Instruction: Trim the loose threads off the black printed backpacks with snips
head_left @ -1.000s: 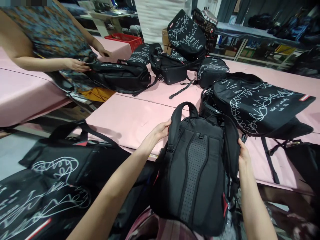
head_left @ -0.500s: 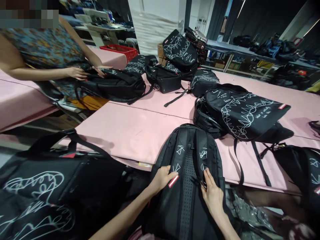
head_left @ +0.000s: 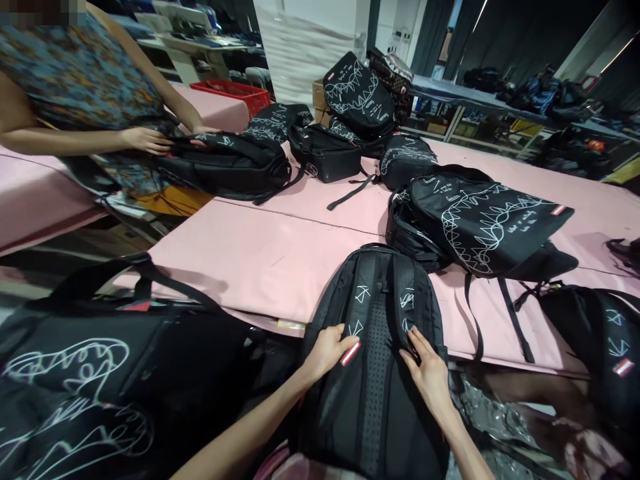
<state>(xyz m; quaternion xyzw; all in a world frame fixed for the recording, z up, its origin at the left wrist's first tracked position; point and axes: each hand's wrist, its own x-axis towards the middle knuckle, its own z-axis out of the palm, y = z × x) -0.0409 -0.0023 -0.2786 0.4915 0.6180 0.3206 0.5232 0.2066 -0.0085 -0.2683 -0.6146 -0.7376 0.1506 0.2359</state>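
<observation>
A black backpack (head_left: 376, 360) lies back-panel up over the near edge of the pink table (head_left: 260, 253), its padded straps marked with white scribbles. My left hand (head_left: 327, 350) grips the left shoulder strap beside a small red-and-white tag. My right hand (head_left: 425, 370) rests on the right strap with its fingers curled around the strap's edge. Both forearms reach in from the bottom of the head view.
Several black backpacks with white line drawings lie on the table, the nearest one (head_left: 480, 223) just beyond mine. More bags (head_left: 100, 373) pile up at lower left. A person (head_left: 75, 87) at upper left handles another black bag (head_left: 225, 167). A red crate (head_left: 233, 93) sits behind.
My hands moved from the backpack's top and side down onto its shoulder straps, and the bag was laid lower over the table edge. In the last half second little moved.
</observation>
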